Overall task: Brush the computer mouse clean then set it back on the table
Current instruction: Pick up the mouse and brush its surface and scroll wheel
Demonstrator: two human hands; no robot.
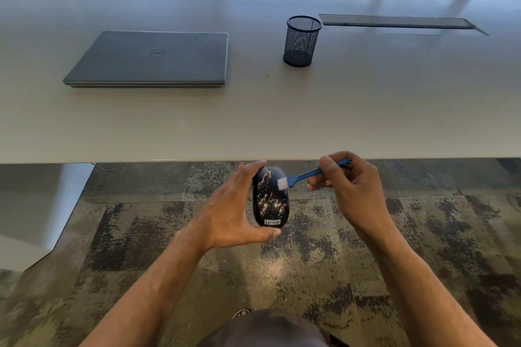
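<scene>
A dark computer mouse (270,200) with worn gold flecks and a small label at its near end is held in the air, just off the table's front edge and above the carpet. My left hand (234,208) grips it lengthwise, fingers at the far end and thumb at the near end. My right hand (349,191) pinches a small blue brush (313,173) by its handle. The brush's white bristles rest on the mouse's upper right side, near the scroll wheel.
The pale table (282,110) stretches ahead. A shut grey laptop (149,60) lies at left, a black mesh pen cup (301,41) stands right of centre, and a cable slot (394,21) is set in beyond it. Chairs line the far side. Patterned carpet lies below.
</scene>
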